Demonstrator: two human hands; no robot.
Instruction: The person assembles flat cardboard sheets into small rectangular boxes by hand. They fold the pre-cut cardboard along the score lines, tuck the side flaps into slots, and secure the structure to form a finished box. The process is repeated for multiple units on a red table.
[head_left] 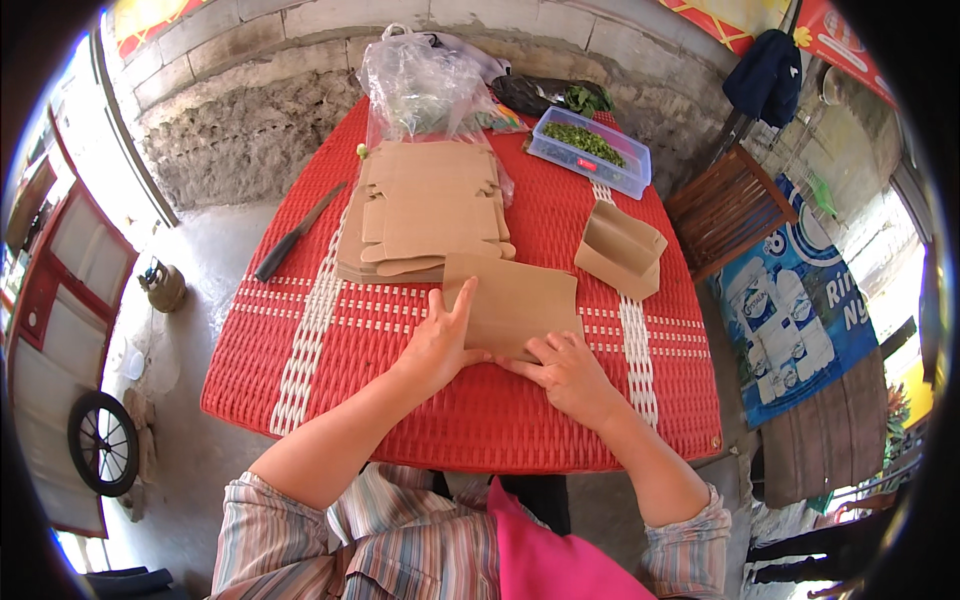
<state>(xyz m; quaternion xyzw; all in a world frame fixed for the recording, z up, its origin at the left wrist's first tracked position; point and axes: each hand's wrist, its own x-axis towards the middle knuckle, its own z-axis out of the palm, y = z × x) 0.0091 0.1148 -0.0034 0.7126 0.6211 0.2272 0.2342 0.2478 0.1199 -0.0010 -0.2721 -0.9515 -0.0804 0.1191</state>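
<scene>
A brown cardboard box piece (525, 300), partly folded, is between my hands on the red woven tabletop (480, 430). My left hand (440, 335) grips its left edge and lower left corner, index finger raised along the side and thumb at the bottom. My right hand (568, 375) has its fingers bent over the lower edge, thumb pointing toward the left one. Fingers behind the cardboard are hidden. Just beyond lies a stack of flat, die-cut box blanks (430, 215). To the right stands a folded open cardboard box (622, 248).
A knife (298, 235) with a dark handle lies left of the stack. At the back are a clear plastic bag (420, 85) and a clear tub (625, 178) of chopped greens. A wooden chair (730, 210) stands at the right, a gas cylinder (162, 286) on the floor left.
</scene>
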